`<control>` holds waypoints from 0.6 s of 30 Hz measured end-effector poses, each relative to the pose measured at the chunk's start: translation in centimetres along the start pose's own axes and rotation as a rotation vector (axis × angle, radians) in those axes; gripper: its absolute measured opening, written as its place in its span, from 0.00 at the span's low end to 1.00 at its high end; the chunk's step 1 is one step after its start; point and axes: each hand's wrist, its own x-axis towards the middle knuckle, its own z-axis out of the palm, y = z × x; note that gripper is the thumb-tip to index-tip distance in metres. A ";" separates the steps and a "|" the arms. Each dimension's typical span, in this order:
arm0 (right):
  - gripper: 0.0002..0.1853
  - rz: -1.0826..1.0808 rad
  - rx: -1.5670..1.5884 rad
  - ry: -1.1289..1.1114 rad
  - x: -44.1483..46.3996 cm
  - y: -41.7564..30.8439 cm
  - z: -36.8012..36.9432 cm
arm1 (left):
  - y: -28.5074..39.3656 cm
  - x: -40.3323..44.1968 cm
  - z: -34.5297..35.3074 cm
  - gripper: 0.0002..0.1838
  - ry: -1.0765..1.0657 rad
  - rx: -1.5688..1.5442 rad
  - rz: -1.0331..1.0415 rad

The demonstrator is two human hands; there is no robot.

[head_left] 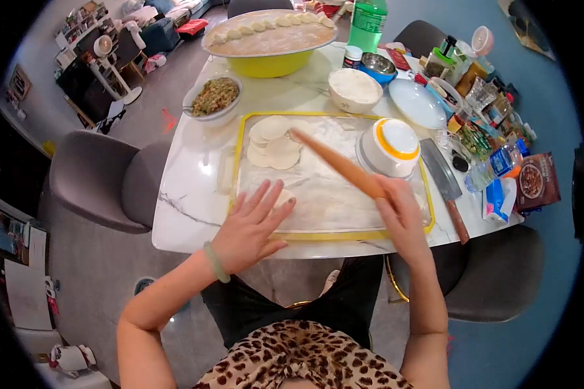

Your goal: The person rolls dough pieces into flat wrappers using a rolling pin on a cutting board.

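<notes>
My right hand point(399, 211) grips one end of a wooden rolling pin point(337, 164), which points up and left over a floured mat with a yellow border point(331, 235). Spread out over the mat's lower left, my left hand point(256, 223) has its fingers apart. A small pale piece, likely dough, shows partly beside its fingertips. Thin round wrappers point(280, 152) lie overlapping at the mat's upper left. An upturned white bowl with an orange ring point(396, 139) stands on the mat's right side.
A bowl of filling point(215, 97), a bowl of flour point(355, 89) and a tray of dumplings point(266, 32) on a yellow basin stand behind the mat. A cleaver point(440, 170) lies to its right, near bottles and packages.
</notes>
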 end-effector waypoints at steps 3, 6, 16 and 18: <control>0.19 -0.187 -0.175 -0.159 2.6 0.8 3.8 | -0.1 -2.9 -0.9 0.42 0.331 0.025 -0.118; 0.19 -0.370 -0.250 -0.298 4.9 -0.1 6.5 | -1.0 -2.8 -1.1 0.41 0.331 -0.015 -0.285; 0.29 -0.476 -0.557 -0.464 2.0 -1.5 7.3 | -1.3 -4.3 1.5 0.43 -0.046 -0.022 -0.304; 0.30 -0.452 -0.531 -0.439 4.6 -0.7 7.8 | -3.4 -1.4 1.8 0.43 0.112 0.062 -0.344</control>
